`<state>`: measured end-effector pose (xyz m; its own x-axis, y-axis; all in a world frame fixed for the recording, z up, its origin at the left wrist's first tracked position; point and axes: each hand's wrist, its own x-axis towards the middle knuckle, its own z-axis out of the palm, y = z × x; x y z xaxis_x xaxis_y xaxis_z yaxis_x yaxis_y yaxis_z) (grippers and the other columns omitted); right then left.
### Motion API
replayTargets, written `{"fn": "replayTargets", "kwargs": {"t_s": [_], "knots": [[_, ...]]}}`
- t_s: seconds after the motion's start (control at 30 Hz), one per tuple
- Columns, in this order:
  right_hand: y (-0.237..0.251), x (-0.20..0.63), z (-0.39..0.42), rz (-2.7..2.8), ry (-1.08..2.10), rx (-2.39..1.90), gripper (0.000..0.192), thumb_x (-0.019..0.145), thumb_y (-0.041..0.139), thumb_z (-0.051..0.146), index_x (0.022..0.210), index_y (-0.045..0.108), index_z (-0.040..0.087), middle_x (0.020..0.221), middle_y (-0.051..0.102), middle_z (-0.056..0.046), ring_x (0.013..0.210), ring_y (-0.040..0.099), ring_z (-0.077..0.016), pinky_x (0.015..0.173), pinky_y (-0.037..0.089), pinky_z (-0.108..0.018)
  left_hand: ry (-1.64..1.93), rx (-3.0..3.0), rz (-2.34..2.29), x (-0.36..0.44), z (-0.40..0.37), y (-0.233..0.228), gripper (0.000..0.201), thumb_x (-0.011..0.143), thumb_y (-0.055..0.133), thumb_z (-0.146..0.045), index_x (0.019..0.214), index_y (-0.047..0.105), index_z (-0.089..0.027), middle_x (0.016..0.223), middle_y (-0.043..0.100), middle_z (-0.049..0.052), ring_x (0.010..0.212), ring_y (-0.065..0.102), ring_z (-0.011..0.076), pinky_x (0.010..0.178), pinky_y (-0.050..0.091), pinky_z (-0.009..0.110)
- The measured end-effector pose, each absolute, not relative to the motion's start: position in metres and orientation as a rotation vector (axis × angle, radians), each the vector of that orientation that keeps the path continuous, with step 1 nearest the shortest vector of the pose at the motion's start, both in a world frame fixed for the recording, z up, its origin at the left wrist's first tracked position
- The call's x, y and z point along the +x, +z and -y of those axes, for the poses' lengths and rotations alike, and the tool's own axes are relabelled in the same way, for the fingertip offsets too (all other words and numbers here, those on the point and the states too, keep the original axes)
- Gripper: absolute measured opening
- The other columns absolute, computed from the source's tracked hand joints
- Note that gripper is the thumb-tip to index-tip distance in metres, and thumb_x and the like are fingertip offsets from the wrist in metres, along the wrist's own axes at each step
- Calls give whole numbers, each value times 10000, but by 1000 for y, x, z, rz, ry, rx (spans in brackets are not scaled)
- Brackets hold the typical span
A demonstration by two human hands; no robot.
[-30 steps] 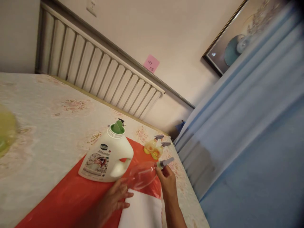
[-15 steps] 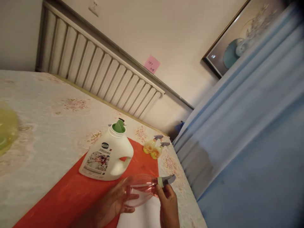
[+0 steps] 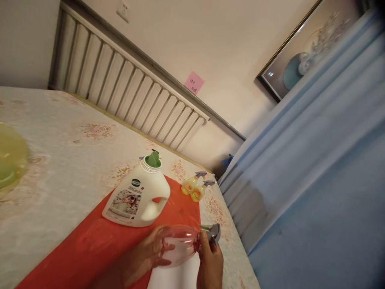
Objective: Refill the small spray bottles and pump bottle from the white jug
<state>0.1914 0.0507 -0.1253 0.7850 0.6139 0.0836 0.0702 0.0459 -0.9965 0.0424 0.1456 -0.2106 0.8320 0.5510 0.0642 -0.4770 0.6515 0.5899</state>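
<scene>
My left hand grips the body of an empty clear spray bottle, held on its side above the red plastic sheet. My right hand is closed on the bottle's grey spray head at its neck. Just beyond stands a white detergent jug with its cap off and a green spout showing. Two small spray bottles with yellow liquid and grey heads stand near the far right corner of the sheet.
A floral tablecloth covers the table, whose right edge runs near a blue curtain. A yellow-green basin sits at the far left. A white sheet lies under my hands. A radiator lines the wall behind.
The clear bottle has come closer to me and lower. My left hand has closed around its body, and my right hand has turned on the spray head.
</scene>
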Motion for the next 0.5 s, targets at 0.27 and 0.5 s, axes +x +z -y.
{"fn": "replayTargets", "kwargs": {"t_s": [0.27, 0.5], "knots": [[-122, 186, -47, 694, 429, -1508, 587, 755, 733, 526, 1140, 667, 88, 1044, 748, -120, 1014, 672, -280, 868, 530, -336, 627, 527, -132, 49, -146, -222, 528, 763, 682, -568, 1178, 592, -254, 1051, 658, 88, 866, 646, 247, 613, 478, 319], [-124, 188, -44, 697, 481, -1379, 662, 660, 826, 405, 1233, 633, 136, 1244, 673, -142, 1186, 603, -316, 994, 484, -395, 565, 508, -85, 36, -146, -201, 498, 889, 500, -592, 1176, 641, -211, 908, 715, 92, 731, 690, 225, 503, 458, 252]]}}
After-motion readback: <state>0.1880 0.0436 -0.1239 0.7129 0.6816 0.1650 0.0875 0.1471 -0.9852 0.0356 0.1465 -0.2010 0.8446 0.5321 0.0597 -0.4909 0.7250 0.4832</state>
